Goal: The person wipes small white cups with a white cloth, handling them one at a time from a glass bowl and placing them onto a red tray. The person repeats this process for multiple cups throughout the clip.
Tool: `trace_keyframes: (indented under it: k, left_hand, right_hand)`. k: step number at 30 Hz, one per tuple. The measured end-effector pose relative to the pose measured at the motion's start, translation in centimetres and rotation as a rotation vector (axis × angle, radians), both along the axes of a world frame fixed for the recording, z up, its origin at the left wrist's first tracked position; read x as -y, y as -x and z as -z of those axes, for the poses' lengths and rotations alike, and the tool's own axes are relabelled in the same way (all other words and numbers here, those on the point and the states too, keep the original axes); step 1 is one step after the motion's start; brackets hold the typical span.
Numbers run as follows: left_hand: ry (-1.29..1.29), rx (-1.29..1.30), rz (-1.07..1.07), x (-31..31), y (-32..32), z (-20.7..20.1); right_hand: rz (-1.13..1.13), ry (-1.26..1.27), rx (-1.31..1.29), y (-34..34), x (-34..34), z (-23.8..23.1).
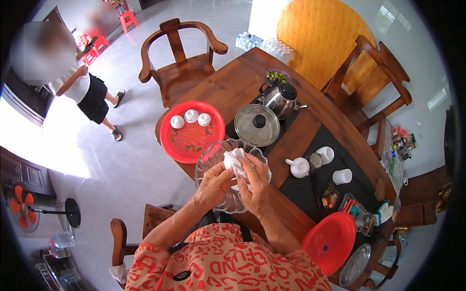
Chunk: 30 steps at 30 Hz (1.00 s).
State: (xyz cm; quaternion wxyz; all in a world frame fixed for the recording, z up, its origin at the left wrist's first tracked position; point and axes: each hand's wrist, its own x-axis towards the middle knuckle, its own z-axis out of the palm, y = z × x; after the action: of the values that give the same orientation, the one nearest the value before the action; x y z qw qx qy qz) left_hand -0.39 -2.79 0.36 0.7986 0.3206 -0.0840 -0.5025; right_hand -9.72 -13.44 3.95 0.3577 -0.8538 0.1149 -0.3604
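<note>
Over a clear scalloped glass bowl (204, 162) at the table's near edge, both hands hold a crumpled white cloth (235, 160). My left hand (215, 185) pinches its lower left side. The fingers of my right hand (254, 183) press on it from the right. Whether something small sits inside the cloth is hidden by the fingers. A white piece shows below the fingers, too covered to name. Left of the bowl stands a red plastic tray (167, 148) with a patterned base, and three small white cups (191, 116) rest along its far side.
Beyond the bowl are a glass-lidded pot (245, 127) and a steel kettle (280, 101). A white pitcher (298, 168), white cups (342, 176) and a red basin (335, 237) are to the right. Wooden chairs (177, 82) surround the table. A person (87, 92) stands at the far left.
</note>
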Motion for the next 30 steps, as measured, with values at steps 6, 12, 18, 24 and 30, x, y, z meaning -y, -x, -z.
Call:
trace_keyframes:
  k: [6,12,18,24,30]
  left_hand:
    - [-0.056,0.064,-0.045,0.5,-0.2,-0.9]
    - [-0.176,0.496,-0.078,0.4,-0.3,-0.2]
    - [-0.234,0.470,0.111,-0.4,-0.3,-1.3]
    - [-0.210,0.283,-0.002,0.6,-0.2,-2.3]
    - [-0.007,-0.072,-0.106,1.5,0.0,-0.3]
  right_hand:
    - [0.046,-0.431,-0.069,0.6,1.2,1.1]
    - [-0.047,0.156,-0.023,-0.8,0.4,-1.2]
    - [-0.113,-0.215,-0.047,-1.4,2.9,0.3]
    - [-0.173,-0.748,-0.020,-0.8,2.1,0.7]
    - [0.003,-0.032,-0.025,-0.8,-0.1,1.2]
